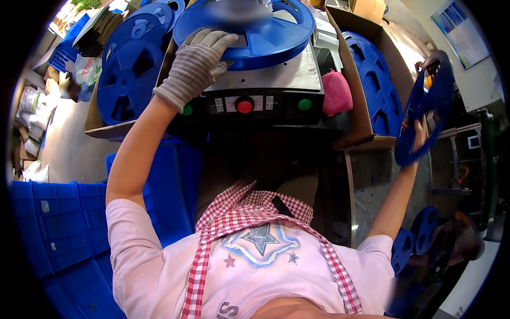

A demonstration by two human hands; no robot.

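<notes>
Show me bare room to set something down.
Mostly free: the grey flat surface between the right forearm and brown cardboard box; the near strip of silver metal plate before the blue plastic reel. Crowded: that box, with more blue reels.

The upper reel (273,48) presents as smooth, glossy plastic. The raised reel (408,152) appears to be plastic also; motion blur obscures its finer finish. The plate (260,78) reads as bare metal with a dull satin surface. The red button (245,105) is shiny plastic. The glove (192,68) is matt, ribbed knit. The pink pad (337,93) looks matt and rough; whether cloth or sponge cannot be determined. The carton (353,90) is matt cardboard. The apron (255,215) is woven cloth, matt. The crates (61,212) are ribbed plastic with low sheen.
</notes>
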